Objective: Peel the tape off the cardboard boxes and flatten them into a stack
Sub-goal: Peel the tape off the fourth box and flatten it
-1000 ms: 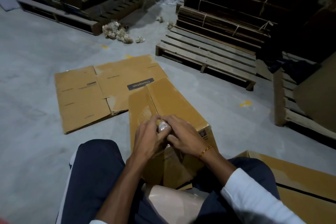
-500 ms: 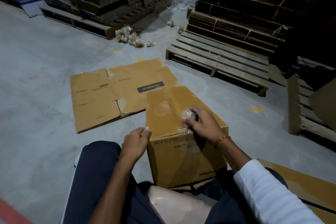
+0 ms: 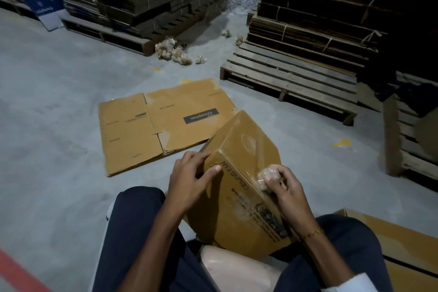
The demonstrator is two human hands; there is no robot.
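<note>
A seated person holds a brown cardboard box [image 3: 239, 187] tilted between the knees, one corner pointing away toward the flattened box [image 3: 156, 123] that lies on the concrete floor [image 3: 52, 106] just beyond it. The left hand [image 3: 189, 178] rests against the box's left edge, fingers spread and lightly bent over the corner, the thumb laid flat on the printed face; it braces the box rather than closing round it. The right hand [image 3: 282, 185] sits at the box's right edge, fingers curled round a crumpled wad of clear tape [image 3: 267, 174], from which a glossy strip runs onto the box surface. The box's lower end stands near a pale rounded seat [image 3: 232, 268] between the legs. Another flat cardboard sheet [image 3: 398, 244] lies at the person's right side. Farther off, an empty wooden pallet [image 3: 291, 78] stands on the floor, with bundled stacks of flattened cardboard [image 3: 320, 7] behind it, and balls of discarded tape [image 3: 175, 51] lie scattered near a second loaded pallet.
</note>
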